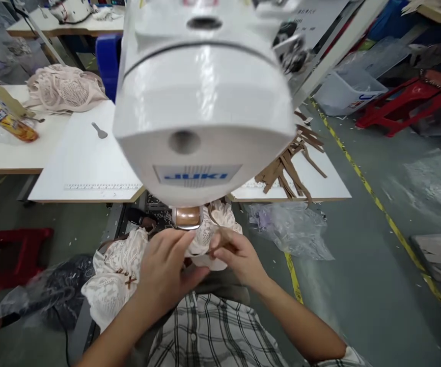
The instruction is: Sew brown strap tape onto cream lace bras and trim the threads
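Observation:
A cream lace bra (109, 285) with brown trim lies bunched under the head of a white sewing machine (205, 102) marked JUKI. Part of it shows to the left of my left hand (169, 265), and more lace rises between both hands and behind the right one. My left hand bends over the lace just below the machine's needle area, thumb and fingers gripping its edge. In my right hand (239, 255), thumb and fingertips pinch a thin brown strap (222, 237) at the bra's edge. The needle is hidden behind the machine head.
Brown fabric strips (289, 165) hang over the right tabletop's front edge. On the left table are a small grey spoon-shaped tool (99, 131), a beige lace pile (65, 89) and a yellow drink bottle (6, 117). Clear plastic bags (293, 227) and red stools (10, 257) stand around.

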`<state>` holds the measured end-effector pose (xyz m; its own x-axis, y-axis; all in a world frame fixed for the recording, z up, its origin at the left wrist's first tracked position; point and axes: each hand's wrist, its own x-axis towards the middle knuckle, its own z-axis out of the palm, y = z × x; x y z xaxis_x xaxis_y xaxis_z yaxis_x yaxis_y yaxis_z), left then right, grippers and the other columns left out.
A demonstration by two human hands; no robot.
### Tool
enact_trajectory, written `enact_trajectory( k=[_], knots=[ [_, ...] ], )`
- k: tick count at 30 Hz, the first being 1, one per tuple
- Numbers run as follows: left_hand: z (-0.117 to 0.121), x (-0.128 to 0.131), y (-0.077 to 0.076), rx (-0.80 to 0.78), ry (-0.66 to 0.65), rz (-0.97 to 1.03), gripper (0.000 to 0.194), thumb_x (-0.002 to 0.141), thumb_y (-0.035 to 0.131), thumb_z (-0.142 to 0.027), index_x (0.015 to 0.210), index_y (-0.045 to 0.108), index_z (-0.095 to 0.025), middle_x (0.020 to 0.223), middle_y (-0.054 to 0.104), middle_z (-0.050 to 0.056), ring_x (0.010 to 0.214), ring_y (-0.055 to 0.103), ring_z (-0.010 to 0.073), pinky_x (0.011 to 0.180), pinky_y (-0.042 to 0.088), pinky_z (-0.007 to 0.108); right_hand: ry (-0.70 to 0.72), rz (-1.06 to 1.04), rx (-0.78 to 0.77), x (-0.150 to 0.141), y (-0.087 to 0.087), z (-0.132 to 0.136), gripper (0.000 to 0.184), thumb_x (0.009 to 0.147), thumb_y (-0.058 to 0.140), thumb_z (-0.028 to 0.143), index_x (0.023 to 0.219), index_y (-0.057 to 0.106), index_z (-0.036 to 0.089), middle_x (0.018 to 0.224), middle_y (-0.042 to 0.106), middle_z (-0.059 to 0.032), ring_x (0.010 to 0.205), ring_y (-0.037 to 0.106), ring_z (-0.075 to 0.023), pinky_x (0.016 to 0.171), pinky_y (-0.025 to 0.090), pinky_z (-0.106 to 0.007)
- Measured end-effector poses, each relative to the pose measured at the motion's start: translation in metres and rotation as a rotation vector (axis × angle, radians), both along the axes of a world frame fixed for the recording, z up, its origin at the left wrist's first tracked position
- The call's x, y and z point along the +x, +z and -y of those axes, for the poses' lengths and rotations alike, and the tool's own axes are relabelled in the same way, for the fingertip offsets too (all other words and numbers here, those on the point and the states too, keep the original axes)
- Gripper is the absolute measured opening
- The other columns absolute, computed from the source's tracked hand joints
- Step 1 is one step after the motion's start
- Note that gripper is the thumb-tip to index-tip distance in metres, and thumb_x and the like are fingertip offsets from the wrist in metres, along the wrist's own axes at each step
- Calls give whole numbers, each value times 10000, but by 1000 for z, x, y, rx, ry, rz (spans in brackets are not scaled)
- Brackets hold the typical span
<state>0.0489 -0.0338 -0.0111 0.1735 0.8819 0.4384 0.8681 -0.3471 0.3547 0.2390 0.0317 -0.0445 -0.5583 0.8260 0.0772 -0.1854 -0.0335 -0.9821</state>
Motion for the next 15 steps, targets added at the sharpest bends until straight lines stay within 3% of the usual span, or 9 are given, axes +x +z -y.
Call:
enact_trajectory(
  k=[2,4,6,12,15],
  knots=[
    [1,4,-5,-49,-104,-59,374,885,612,-396,1150,602,-133,935,694,105,909,615,259,873,467,424,43,41,352,8,2,12,92,913,636,311,876,654,229,776,656,-11,737,639,-139,689,511,-256],
    [2,5,-9,-63,-166,-88,181,926,527,-297,963,650,-170,715,646,39,707,570,202,737,454,372,72,48,652,15,4,19,55,926,611,245,937,663,230,811,692,-22,771,665,-138,715,528,-254],
    [4,4,-12,-28,-170,-105,206,936,471,-207,829,646,-190,601,582,10,605,506,173,639,404,338,72,60,829,21,6,24,93,931,591,215,983,669,223,819,705,-33,773,681,-143,701,540,-260],
    [7,-1,-11,51,-156,-115,186,912,491,-144,852,664,-177,582,579,15,604,514,171,650,398,324,60,123,930,29,7,33,153,891,632,190,1013,687,264,821,730,-9,768,704,-143,726,562,-262],
    [10,5,-6,-7,-138,-93,222,940,469,-210,895,685,-180,582,592,23,587,528,180,617,394,330,107,208,943,39,-12,23,200,879,640,203,1065,672,270,881,733,-14,827,700,-154,754,550,-269]
  ],
)
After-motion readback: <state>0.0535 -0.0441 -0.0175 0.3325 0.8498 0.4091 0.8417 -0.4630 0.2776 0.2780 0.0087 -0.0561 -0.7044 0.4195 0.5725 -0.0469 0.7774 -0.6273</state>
